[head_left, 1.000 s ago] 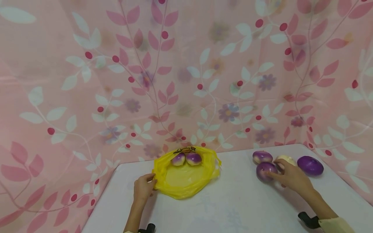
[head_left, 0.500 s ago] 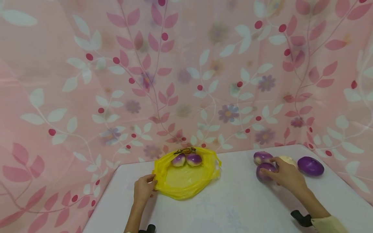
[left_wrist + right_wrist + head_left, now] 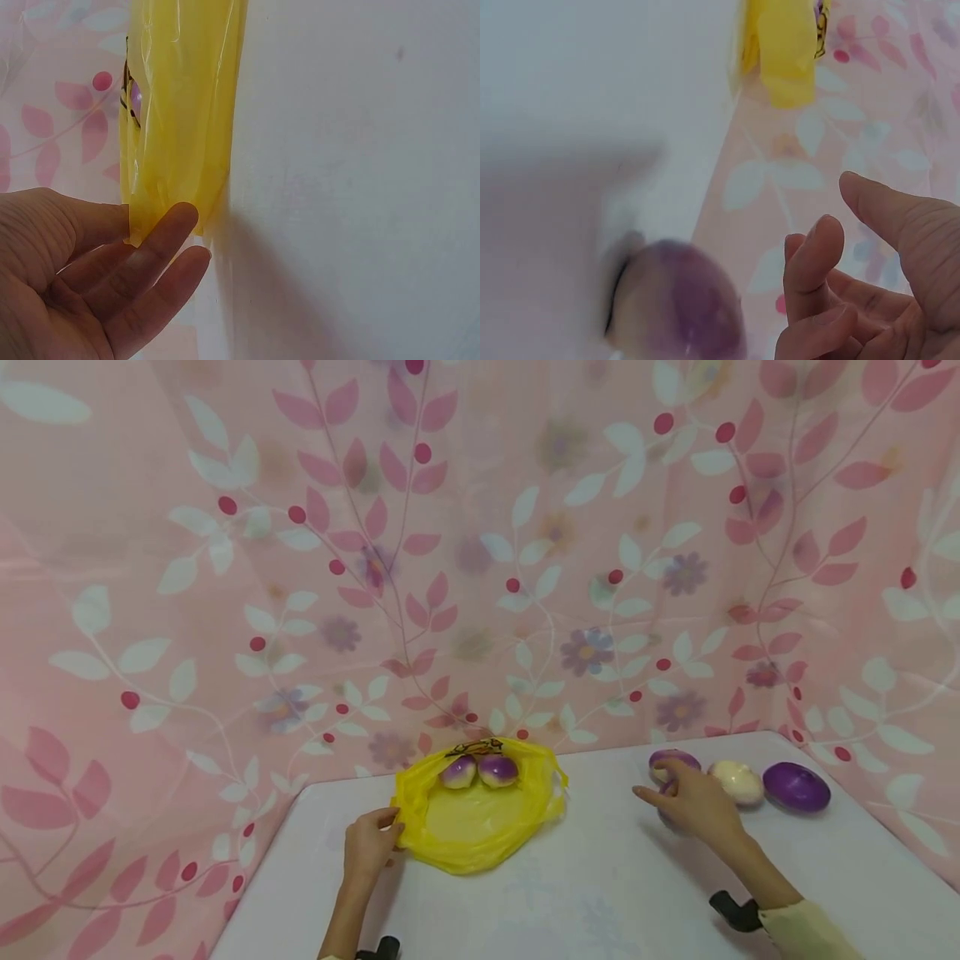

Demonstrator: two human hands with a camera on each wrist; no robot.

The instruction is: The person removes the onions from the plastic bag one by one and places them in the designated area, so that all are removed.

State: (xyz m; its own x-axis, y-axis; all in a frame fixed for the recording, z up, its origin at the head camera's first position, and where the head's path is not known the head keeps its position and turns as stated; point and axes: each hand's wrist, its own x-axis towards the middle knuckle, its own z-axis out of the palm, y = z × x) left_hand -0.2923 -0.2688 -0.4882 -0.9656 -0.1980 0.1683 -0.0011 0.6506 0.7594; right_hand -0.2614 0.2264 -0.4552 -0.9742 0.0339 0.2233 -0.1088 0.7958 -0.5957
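Observation:
My left hand (image 3: 367,843) pinches the left edge of a yellow plastic bag (image 3: 468,857), thumb on one side and fingers on the other in the left wrist view. The bag's mouth faces me, and inside sit two round purple-and-white vegetables, one left (image 3: 459,772) and one right (image 3: 498,771), resembling turnips. My right hand (image 3: 697,806) is over two similar vegetables and partly hides them. Its thumb and fingers are apart with nothing between them. In the right wrist view a blurred purple-and-cream vegetable (image 3: 694,307) lies away from the fingers.
To the right of my right hand lie a cream-white lumpy vegetable (image 3: 738,783) and a glossy dark purple one (image 3: 797,787). The white table (image 3: 570,893) ends against a pink floral cloth (image 3: 480,610). Black wrist mounts (image 3: 735,912) stick out at the wrists.
The right hand has shifted left, first touching the near purple vegetable, and now its thumb stands away from it. The white vegetable has come into fuller view. The left hand stays put.

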